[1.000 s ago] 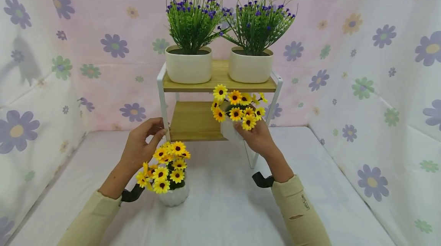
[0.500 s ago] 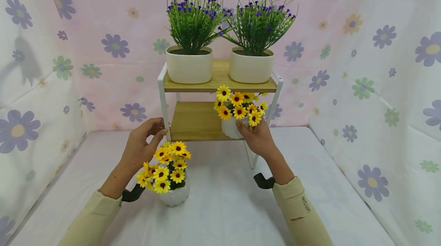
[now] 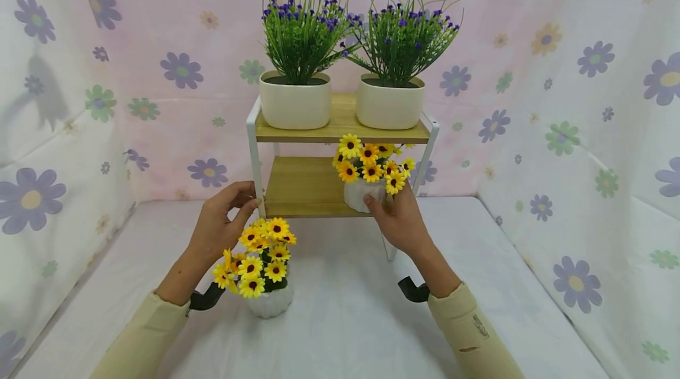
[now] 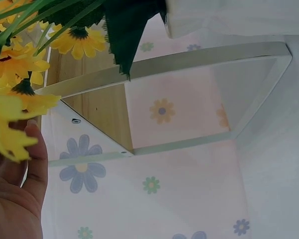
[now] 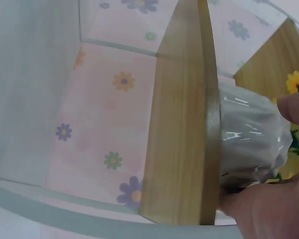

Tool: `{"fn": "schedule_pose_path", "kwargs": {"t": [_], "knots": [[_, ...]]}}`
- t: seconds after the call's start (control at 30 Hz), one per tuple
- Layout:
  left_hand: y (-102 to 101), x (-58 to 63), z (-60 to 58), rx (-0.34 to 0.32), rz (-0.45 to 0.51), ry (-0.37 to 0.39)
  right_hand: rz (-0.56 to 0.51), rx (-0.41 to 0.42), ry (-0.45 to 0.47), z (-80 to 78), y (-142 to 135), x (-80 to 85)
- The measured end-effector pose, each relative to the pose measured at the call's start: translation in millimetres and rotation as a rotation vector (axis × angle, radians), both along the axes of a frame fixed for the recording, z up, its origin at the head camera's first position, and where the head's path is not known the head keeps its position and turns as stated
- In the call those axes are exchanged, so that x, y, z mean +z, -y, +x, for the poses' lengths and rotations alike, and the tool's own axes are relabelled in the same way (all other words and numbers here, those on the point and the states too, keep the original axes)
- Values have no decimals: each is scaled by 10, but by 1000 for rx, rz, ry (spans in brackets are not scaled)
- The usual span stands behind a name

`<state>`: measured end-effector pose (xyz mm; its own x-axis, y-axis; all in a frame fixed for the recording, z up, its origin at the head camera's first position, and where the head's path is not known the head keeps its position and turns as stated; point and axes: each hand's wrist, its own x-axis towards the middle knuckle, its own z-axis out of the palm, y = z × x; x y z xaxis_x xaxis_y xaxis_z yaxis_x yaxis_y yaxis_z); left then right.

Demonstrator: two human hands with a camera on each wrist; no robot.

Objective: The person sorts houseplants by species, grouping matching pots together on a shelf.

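Observation:
In the head view, my right hand (image 3: pixel 401 219) grips a white ribbed flowerpot (image 3: pixel 358 195) of yellow artificial flowers (image 3: pixel 370 171), thumb on its front. The pot stands upright at the right front of the lower board (image 3: pixel 303 187) of a two-tier shelf. The right wrist view shows the pot's base (image 5: pixel 244 134) against that board's edge. My left hand (image 3: pixel 215 222) pinches the shelf's white left post (image 3: pixel 255 172) between thumb and fingers. Just in front of that hand, a second pot (image 3: pixel 271 302) of yellow flowers (image 3: pixel 260 261) stands on the white tabletop.
Two cream planters (image 3: pixel 294 104) with purple-flowered grass stand side by side on the shelf's top board (image 3: pixel 342 125), above the right hand. White metal legs (image 3: pixel 390 246) carry the shelf. Flower-printed cloth (image 3: pixel 571 219) hangs at the back and both sides.
The right hand's flowerpot has gone from tilted to upright and settled on the lower board, slightly right. The left hand stays at the post. The head view has shifted slightly.

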<state>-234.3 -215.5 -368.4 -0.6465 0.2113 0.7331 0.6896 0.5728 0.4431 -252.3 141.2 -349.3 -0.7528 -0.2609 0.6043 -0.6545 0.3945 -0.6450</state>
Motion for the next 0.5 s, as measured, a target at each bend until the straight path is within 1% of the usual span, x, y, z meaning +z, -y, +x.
{"fn": "schedule_pose_path", "kwargs": {"t": [0.03, 0.17, 0.37, 0.5], "knots": [[1, 2, 0, 1, -2, -3, 19, -21, -8, -9, -11, -37], [-2, 14, 3, 0, -3, -12, 65, -101, -5, 102, -9, -51], [-13, 13, 12, 4, -2, -4, 82, -194, 90, 335, -3, -54], [-13, 11, 16, 7, 0, 3, 102, -234, 85, 466, -2, -97]]}}
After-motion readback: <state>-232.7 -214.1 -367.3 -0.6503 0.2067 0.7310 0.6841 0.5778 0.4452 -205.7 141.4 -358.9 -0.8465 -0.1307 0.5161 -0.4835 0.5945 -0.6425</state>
